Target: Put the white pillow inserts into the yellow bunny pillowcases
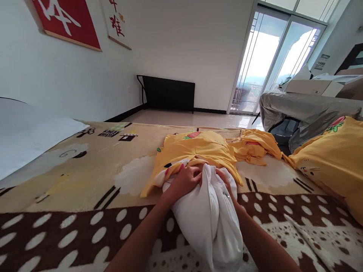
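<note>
A white pillow [208, 219] lies lengthwise in front of me on a patterned blanket [85, 181]. Its far end is partly inside a yellow pillowcase [195, 149] printed with a carrot. My left hand [185, 181] presses on the pillow's far end at the pillowcase opening, fingers curled and closed on the fabric. My right hand [225, 179] grips the other side of the pillow at the opening, fingers wrapped round it.
A second yellow pillowcase [255, 145] lies crumpled behind. A filled yellow pillow [334, 158] sits at the right. A white pillow [28, 132] lies at the left. Beyond are a covered sofa [306, 109], a black folded table [168, 92] and glass doors [269, 56].
</note>
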The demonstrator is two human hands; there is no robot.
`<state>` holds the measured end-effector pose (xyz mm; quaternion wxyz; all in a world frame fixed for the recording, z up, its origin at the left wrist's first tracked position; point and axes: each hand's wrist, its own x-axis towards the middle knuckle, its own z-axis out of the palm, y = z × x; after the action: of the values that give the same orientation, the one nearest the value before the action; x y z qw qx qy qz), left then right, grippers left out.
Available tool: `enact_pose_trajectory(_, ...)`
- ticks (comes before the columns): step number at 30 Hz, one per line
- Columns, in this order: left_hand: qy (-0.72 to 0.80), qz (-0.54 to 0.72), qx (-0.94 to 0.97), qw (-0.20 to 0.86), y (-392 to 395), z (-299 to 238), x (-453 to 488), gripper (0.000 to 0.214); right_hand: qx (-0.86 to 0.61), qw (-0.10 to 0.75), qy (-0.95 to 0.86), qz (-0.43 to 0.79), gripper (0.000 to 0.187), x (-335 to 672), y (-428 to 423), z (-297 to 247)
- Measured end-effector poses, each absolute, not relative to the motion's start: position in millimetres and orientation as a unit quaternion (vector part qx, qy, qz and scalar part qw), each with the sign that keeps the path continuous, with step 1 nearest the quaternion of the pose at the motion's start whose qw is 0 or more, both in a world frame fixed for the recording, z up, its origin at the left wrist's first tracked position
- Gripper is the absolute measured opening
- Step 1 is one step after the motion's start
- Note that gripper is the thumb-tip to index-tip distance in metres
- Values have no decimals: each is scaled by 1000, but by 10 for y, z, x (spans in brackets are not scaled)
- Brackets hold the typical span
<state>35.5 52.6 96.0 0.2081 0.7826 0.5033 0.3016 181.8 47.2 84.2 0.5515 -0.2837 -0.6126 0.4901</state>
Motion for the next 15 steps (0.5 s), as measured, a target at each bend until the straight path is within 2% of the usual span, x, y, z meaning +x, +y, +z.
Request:
enact_pose_trajectory(3,514,317,775,187,429,1068,339,27,-283,544,-619,490,22,1815,384,911)
enact_pose_trajectory(7,568,376,731,41,385,1185,256,21,-263,530,-611,525,14,1832,361,905)
enact_pose_trajectory(10,610,379,694,-49,429,1196,139,25,-265,528,-609,530,12,1843,380,843)
enact_pose_trajectory(15,658,318,682,25,578,1044,-12,32,-265,523,-623,518,18,1805,386,803)
